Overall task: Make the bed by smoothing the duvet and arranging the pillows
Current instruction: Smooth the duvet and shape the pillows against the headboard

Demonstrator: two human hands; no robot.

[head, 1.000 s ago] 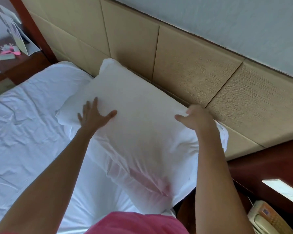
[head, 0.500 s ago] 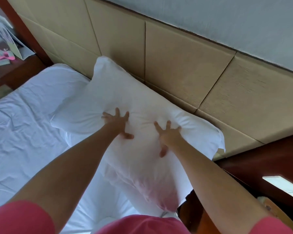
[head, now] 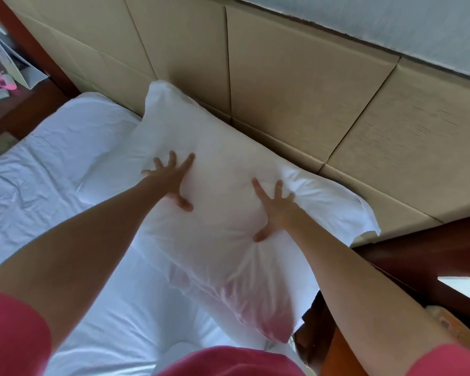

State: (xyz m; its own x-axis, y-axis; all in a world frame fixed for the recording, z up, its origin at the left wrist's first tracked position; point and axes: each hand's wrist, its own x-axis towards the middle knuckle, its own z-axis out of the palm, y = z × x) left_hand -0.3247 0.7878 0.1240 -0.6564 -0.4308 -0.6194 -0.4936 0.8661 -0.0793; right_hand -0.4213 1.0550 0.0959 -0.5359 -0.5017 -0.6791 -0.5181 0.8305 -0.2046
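A white pillow [head: 223, 156] lies along the beige padded headboard [head: 296, 85] at the head of the bed. My left hand [head: 171, 180] presses flat on its middle with fingers spread. My right hand [head: 276, 210] presses flat a little to the right, fingers spread too, and the fabric dents and creases around both palms. White wrinkled bedding [head: 44, 175] covers the mattress to the left and below the pillow. Neither hand grips anything.
A dark wooden nightstand [head: 423, 256] stands at the right of the bed, beyond the pillow's end. Another wooden table [head: 17, 104] at the far left carries a folded card and pink items. A grey wall rises above the headboard.
Both hands came from the pillow's sides onto its top and now press there with spread fingers. Between half a second ago and now they slid slightly apart.
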